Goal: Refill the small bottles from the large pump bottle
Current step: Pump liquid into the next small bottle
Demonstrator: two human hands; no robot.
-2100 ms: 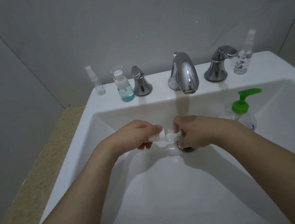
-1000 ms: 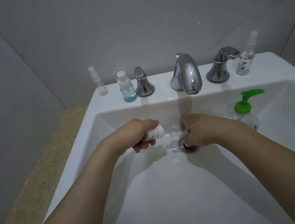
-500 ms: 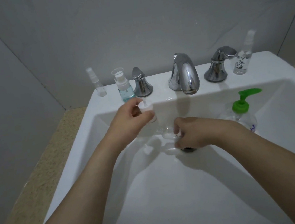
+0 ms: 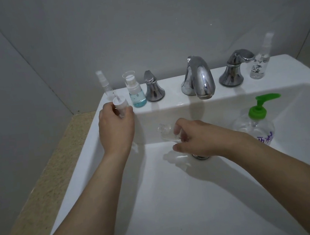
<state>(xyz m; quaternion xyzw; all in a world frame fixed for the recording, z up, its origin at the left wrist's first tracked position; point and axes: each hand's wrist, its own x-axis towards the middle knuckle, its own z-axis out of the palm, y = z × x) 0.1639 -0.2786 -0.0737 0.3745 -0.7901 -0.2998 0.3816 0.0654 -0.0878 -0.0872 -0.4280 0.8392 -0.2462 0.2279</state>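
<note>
Our right hand (image 4: 197, 139) pinches the small uncapped bottle (image 4: 168, 133), its open neck tilted up past our fingertips. Our left hand (image 4: 116, 125) grips its spray cap (image 4: 120, 105). The large pump bottle (image 4: 255, 125) stands just beyond our right wrist.

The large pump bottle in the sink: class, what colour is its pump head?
Bright green pump head, seen in the head view.
</note>
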